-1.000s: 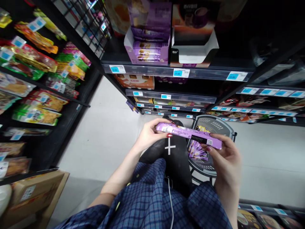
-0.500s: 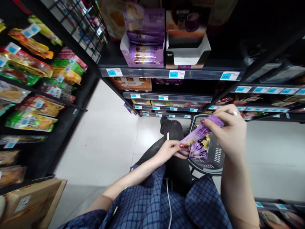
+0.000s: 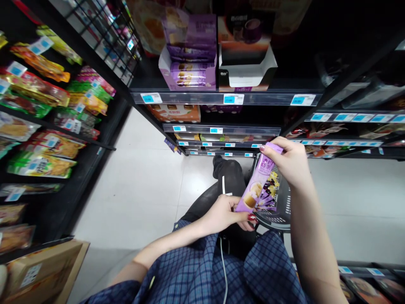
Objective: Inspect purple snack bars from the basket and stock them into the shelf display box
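Between my two hands is a long purple milk tea sachet (image 3: 255, 185), held tilted with its printed front up. My left hand (image 3: 229, 214) is closed on its lower end, thumb on top. At the upper end, my right hand (image 3: 286, 158) pinches it between thumb and fingers. Beneath the sachet stands a grey shopping basket (image 3: 280, 221), partly hidden by my hands. Inside it lie several purple sachets (image 3: 268, 202) and some yellow and black packets (image 3: 272, 182).
A purple display box (image 3: 190, 80) of sachets and a black display carton (image 3: 245, 80) stand on the shelf ahead. Hanging snack bags (image 3: 47, 143) fill the rack at left. A cardboard box (image 3: 47, 270) sits at lower left, and packaged goods (image 3: 363, 287) lie at lower right.
The sachet has turned from nearly level, with its barcode side showing, to a steep slant with its picture front up. My right hand rose, and my left hand moved lower and to the right.
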`<action>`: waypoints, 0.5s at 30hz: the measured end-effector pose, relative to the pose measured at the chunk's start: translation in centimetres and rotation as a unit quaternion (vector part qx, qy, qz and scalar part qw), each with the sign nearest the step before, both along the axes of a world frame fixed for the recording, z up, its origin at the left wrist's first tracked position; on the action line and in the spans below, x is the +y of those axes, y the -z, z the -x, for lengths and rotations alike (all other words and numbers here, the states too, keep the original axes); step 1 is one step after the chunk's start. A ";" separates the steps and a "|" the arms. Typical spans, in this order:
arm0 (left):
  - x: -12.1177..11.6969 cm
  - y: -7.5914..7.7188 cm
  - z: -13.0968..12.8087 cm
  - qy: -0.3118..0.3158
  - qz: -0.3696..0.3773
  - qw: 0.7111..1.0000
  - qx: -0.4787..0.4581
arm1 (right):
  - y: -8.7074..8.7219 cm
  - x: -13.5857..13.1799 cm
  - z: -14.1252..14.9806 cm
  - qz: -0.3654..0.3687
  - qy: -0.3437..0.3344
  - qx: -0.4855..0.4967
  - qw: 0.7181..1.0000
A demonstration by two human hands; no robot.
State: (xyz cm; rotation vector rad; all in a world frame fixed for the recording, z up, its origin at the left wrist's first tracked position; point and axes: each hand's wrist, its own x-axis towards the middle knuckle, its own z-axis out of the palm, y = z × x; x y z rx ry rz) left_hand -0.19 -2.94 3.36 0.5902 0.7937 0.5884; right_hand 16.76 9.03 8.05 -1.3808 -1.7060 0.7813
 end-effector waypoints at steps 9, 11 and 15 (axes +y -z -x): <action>0.1 0.0 -0.1 0.002 0.024 1.000 0.005 | 1.5 0.4 0.0 0.036 0.006 0.021 0.999; 0.2 0.0 -0.1 0.002 0.023 1.000 0.009 | 1.6 0.4 0.0 0.035 0.003 0.020 0.999; 0.2 -0.1 0.0 0.007 0.019 1.000 0.014 | 1.3 0.4 0.1 0.029 -0.001 0.024 0.999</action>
